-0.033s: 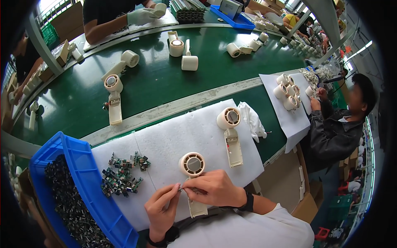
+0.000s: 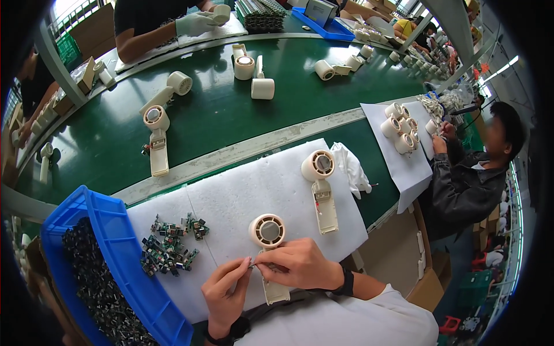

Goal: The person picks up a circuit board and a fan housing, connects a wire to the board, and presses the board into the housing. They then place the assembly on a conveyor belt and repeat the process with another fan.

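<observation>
Directly in front of me a cream handheld fan [image 2: 254, 232] lies on the white foam mat, its round head pointing away and its open handle shell [image 2: 276, 293] toward me. Over that handle my left hand [image 2: 226, 293] and my right hand [image 2: 304, 266] meet, thumbs and fingertips pinched together. Whatever sits between the fingertips is too small to name. My right hand covers the upper part of the handle. A second cream fan [image 2: 324, 210], with its handle open and a red wire showing, lies farther right. Small green circuit boards [image 2: 167, 254] are heaped on the mat's left side.
At the left stands a blue bin [image 2: 109, 230] filled with small dark parts. Beyond the mat, a green conveyor belt [image 2: 213, 118] carries several fan bodies. White gloves [image 2: 350, 167] lie by the mat's right edge. A co-worker [image 2: 467, 179] sits at the right; another works across the belt.
</observation>
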`<state>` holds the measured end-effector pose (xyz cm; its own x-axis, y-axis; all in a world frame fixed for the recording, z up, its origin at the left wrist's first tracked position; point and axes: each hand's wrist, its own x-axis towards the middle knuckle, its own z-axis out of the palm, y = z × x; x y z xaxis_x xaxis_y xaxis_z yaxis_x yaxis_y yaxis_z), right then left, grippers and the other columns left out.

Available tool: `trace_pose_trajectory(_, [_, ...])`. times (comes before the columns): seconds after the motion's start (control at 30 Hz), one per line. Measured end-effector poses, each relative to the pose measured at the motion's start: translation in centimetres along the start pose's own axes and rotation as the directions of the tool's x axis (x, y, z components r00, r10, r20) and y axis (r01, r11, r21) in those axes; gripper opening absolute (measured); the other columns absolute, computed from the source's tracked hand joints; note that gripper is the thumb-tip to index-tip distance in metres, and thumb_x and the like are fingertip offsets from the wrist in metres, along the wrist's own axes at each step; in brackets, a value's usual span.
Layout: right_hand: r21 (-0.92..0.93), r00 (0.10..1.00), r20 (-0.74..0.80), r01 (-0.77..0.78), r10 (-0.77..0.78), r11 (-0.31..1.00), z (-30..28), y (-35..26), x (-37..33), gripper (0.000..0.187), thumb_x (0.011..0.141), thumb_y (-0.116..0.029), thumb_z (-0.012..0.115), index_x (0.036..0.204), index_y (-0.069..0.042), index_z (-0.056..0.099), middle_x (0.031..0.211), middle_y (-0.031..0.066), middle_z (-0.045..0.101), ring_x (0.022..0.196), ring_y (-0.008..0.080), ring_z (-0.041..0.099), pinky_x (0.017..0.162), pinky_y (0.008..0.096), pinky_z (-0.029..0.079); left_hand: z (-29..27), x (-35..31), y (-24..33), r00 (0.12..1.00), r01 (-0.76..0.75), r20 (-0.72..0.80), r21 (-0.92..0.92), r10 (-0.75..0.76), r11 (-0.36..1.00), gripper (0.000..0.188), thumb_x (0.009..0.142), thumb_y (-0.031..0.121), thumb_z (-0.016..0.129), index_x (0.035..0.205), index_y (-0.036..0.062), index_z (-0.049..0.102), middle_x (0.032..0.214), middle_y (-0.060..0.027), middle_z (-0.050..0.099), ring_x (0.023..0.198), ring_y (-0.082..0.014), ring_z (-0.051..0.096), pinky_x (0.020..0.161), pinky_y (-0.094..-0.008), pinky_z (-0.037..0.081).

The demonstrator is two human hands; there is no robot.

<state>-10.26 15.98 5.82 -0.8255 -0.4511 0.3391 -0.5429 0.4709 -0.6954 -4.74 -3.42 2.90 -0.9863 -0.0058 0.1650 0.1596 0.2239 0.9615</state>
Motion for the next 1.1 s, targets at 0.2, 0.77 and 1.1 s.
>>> trace_pose_trajectory(0.2, [0.057, 0.999, 0.0, 0.042, -0.042, 0.998, 0.0, 0.9, -0.7, 0.016, 0.081, -0.013, 0.081, 0.096, -0.012, 0.078, 0.066, -0.0013, 0.067, 0.054, 0.0148, 0.064, 0.051, 0.0278, 0.05, -0.4, 0.1, -0.5, 0.998, 0.032, 0.064, -0.125, -0.024, 0.992, 0.032, 0.084, -0.018, 0.071, 0.112, -0.0039, 0.075, 0.108, -0.0166, 0.071, 0.094, -0.0194, 0.07, 0.082, -0.0279, 0.057])
trace_pose_trajectory(0.77, [0.209, 0.99, 0.127, 0.037, -0.064, 0.977, -0.8, 1.8, -0.9, 0.02, 0.082, -0.013, 0.084, 0.101, -0.009, 0.077, 0.081, 0.0047, 0.075, 0.064, 0.0212, 0.07, 0.059, 0.0319, 0.056, -1.3, 0.6, -0.2, 0.975, 0.16, 0.195, -0.269, -0.109, 0.95, 0.033, 0.087, -0.011, 0.073, 0.116, 0.0036, 0.077, 0.103, -0.0141, 0.074, 0.089, -0.0182, 0.072, 0.074, -0.026, 0.056])
trace_pose_trajectory(1.1, [0.19, 0.982, 0.186, -0.002, -0.034, 0.982, -0.9, 1.9, -0.9, 0.017, 0.085, -0.015, 0.082, 0.1, -0.01, 0.075, 0.08, 0.0057, 0.074, 0.064, 0.0223, 0.07, 0.057, 0.0323, 0.053, -1.2, 0.7, -0.5, 0.973, 0.122, 0.221, -0.211, -0.074, 0.97, 0.03, 0.086, -0.01, 0.074, 0.112, 0.0027, 0.078, 0.099, -0.0125, 0.074, 0.085, -0.016, 0.073, 0.073, -0.0244, 0.056])
